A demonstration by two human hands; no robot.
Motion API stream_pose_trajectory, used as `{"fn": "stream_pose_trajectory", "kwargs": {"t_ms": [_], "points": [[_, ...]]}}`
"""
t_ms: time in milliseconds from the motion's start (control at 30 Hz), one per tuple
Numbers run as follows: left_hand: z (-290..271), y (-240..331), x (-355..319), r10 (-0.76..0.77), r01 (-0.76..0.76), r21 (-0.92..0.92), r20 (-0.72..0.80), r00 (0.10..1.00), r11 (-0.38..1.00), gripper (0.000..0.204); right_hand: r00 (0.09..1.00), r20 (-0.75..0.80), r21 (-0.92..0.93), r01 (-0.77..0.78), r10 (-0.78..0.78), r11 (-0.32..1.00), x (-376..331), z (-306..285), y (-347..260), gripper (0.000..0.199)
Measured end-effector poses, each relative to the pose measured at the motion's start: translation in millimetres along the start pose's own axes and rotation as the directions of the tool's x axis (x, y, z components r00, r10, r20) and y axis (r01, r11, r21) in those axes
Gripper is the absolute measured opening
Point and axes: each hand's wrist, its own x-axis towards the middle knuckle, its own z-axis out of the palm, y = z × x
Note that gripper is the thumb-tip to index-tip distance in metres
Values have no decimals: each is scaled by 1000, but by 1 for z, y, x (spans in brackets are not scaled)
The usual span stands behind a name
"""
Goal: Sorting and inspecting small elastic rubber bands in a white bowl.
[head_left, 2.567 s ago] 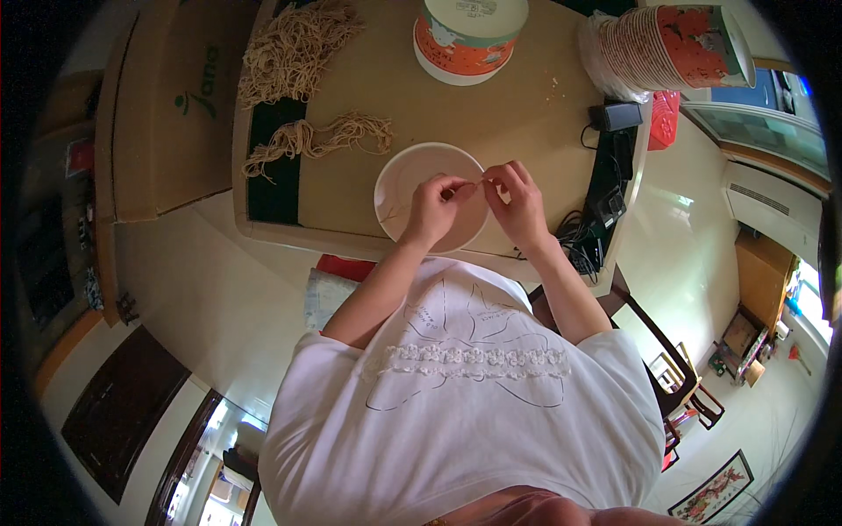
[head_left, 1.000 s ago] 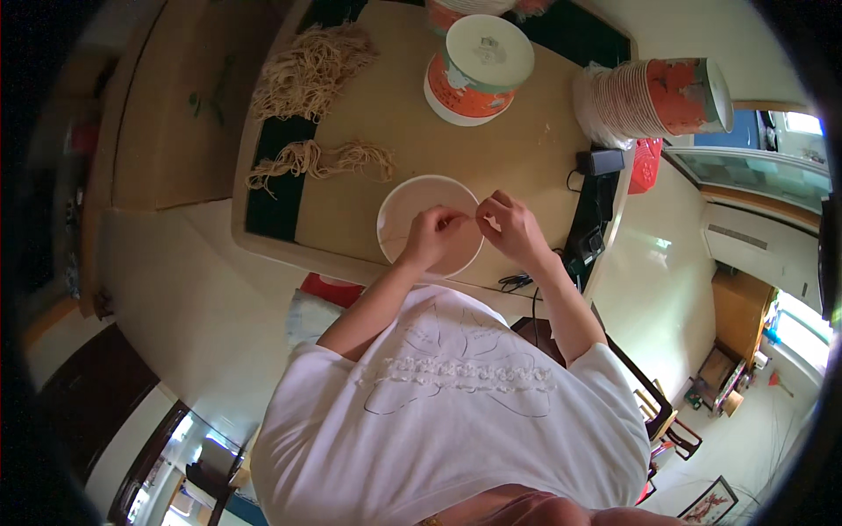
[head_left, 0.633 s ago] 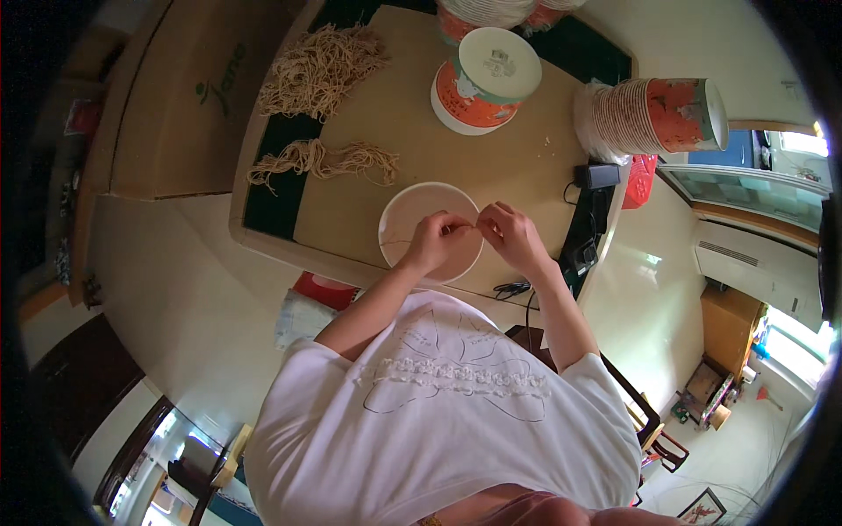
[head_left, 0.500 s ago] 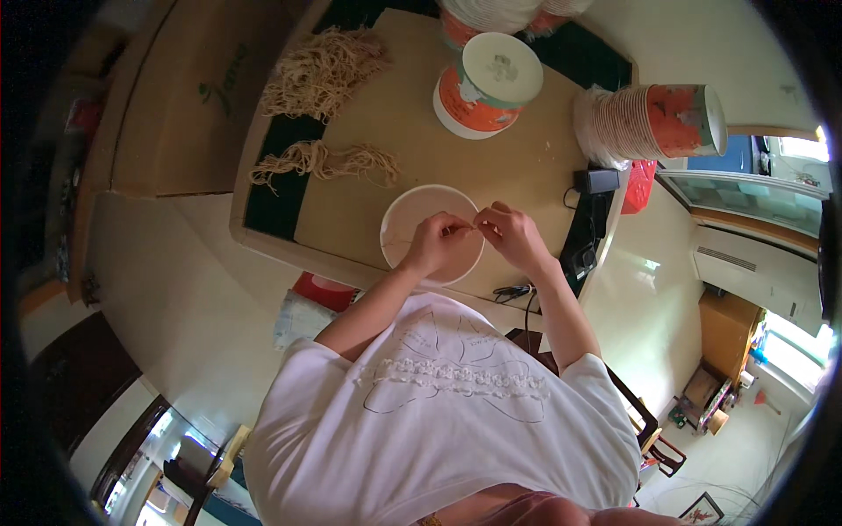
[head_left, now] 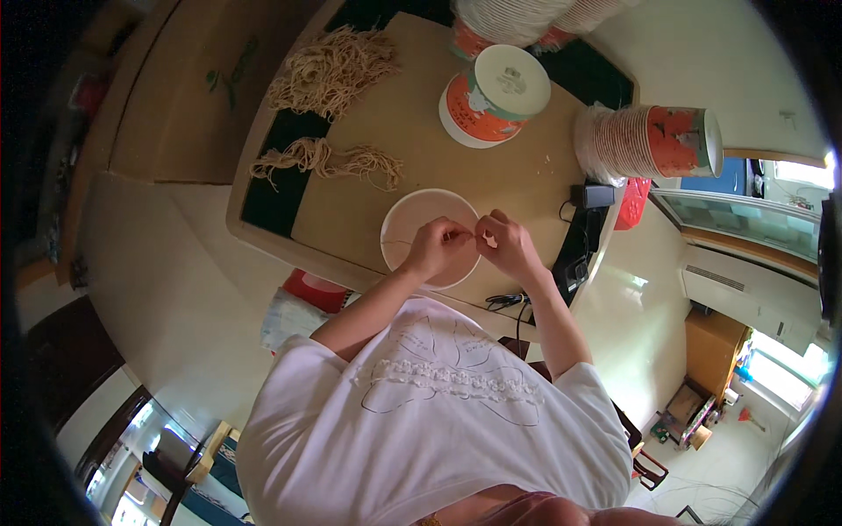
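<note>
Over a round white paper tub (head_left: 399,215) at the near edge of the table, my two hands meet fingertip to fingertip. My left hand (head_left: 436,248) is closed in a pinch; a thin string (head_left: 399,242) crosses the inside of the tub toward it. My right hand (head_left: 509,249) pinches the string's end where the fingers touch; the strand there is very fine and mostly hidden. Left of the tub lies a small bundle of beige string (head_left: 329,161). A larger tangled heap of the same string (head_left: 333,72) sits behind it.
Upside-down stacked orange and white paper tubs (head_left: 495,96) stand behind the hands. A plastic-wrapped stack of tubs (head_left: 649,142) lies at right, more wrapped stacks (head_left: 513,19) at the back. A black power adapter (head_left: 594,195) and cables (head_left: 507,302) line the right edge. A cardboard box (head_left: 175,96) is at left.
The view has shifted slightly, so the table's things appear a little lower. Both hands keep their pinch over the tub, with only small finger movement.
</note>
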Motion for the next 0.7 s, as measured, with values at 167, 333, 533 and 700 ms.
{"fn": "stream_pose_trajectory", "kwargs": {"t_ms": [167,333,533,700], "points": [[0,0,0,-10,10,42,2,1000,999,10,998,-61,154,-17,26,988,-4,12,6,9],[1,3,0,13,-13,88,-3,1000,996,8,973,-197,323,-53,122,945,-12,27,17,8],[2,-11,0,-7,8,86,-7,1000,996,10,937,-156,575,-171,313,800,-19,46,34,4],[1,-2,-2,-37,37,102,-2,999,994,12,926,-145,688,-159,349,708,-23,54,39,4]]}}
